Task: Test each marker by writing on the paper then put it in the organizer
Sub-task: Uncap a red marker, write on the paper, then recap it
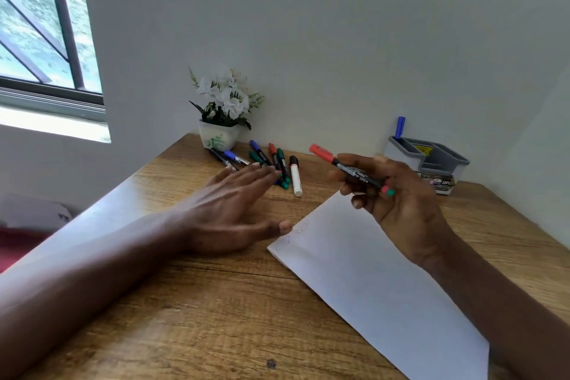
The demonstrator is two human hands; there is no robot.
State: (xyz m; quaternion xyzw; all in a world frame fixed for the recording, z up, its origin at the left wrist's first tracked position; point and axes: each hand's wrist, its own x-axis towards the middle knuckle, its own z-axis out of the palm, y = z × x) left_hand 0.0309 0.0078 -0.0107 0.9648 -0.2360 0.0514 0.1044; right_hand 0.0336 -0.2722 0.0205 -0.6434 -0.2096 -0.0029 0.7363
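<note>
A desk (pixel 185 318) of warm, streaky wood grain is filling the lower view. A smooth white rectangular paper (pixel 370 287) is lying flat on it at a slant, with faint blue scribbles near its far left corner.

Left of the paper, the left hand (pixel 228 210) is stretching palm down over the desk, its fingers straight and slightly apart, with the thumb tip just beside the paper's corner.

Above the paper's far edge, the right hand (pixel 401 203) is holding up a red-capped marker (pixel 345 166), with its fingers curled around the glossy black barrel.

Beyond the paper to the right, a grey plastic organizer (pixel 444 160), boxy with several compartments, is standing by the wall. A slim blue marker (pixel 400 126) is standing upright in its left compartment.

Beyond the paper to the left, a white pot of white flowers (pixel 217 140) is sitting.

Between that pot and the paper, loose markers (pixel 277 163) with blue, green, red and black caps are lying in a cluster at the left fingertips; whether they are touching cannot be told.
</note>
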